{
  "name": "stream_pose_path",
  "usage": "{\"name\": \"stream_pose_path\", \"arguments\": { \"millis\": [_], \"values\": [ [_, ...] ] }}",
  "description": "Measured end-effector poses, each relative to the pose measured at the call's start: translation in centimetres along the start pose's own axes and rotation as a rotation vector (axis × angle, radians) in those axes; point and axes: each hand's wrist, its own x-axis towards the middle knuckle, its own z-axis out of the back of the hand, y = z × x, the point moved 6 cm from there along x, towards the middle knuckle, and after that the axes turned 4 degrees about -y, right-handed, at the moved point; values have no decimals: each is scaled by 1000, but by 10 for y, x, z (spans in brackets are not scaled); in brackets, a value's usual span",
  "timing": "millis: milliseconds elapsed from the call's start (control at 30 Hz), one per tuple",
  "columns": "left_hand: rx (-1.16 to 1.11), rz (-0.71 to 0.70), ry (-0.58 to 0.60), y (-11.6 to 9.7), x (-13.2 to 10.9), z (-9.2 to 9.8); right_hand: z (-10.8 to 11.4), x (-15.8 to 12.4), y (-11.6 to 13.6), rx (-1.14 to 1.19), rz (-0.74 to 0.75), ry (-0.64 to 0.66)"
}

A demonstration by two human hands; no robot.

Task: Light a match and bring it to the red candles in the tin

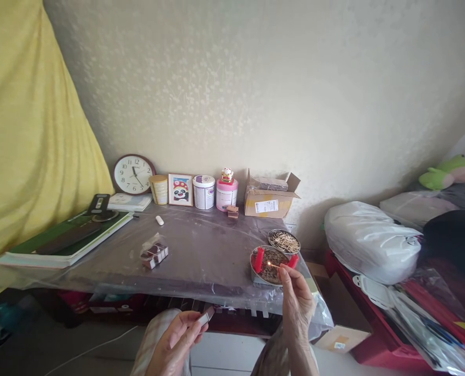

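Observation:
Between the thumb and fingers of my right hand (296,297) is a match (274,266) with a small flame at its tip. The flame is over a round tin (266,280) filled with brown grains, between two red candles (259,260) standing in it. I cannot see a flame on either candle. My left hand (183,337) is closed on a matchbox (206,316), low in front of the table edge. Just behind the tin sits a dish of matchsticks (284,242). A plastic-wrapped pack of small boxes (154,254) lies left of centre on the table.
The table (204,250) has a clear plastic cover. Along the wall stand a clock (134,174), a panda picture (180,189), canisters (204,191) and an open carton (270,201). A large green book (60,235) lies at left. White bags (373,240) are piled at right.

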Motion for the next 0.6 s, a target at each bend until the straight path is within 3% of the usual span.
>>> {"name": "stream_pose_path", "arguments": {
  "millis": [467,600],
  "values": [
    [-31,47,4,10,11,7,-17,14,-10,64,-53,96],
    [-19,46,-9,8,11,6,-19,21,-12,27,20,95]
  ]
}}
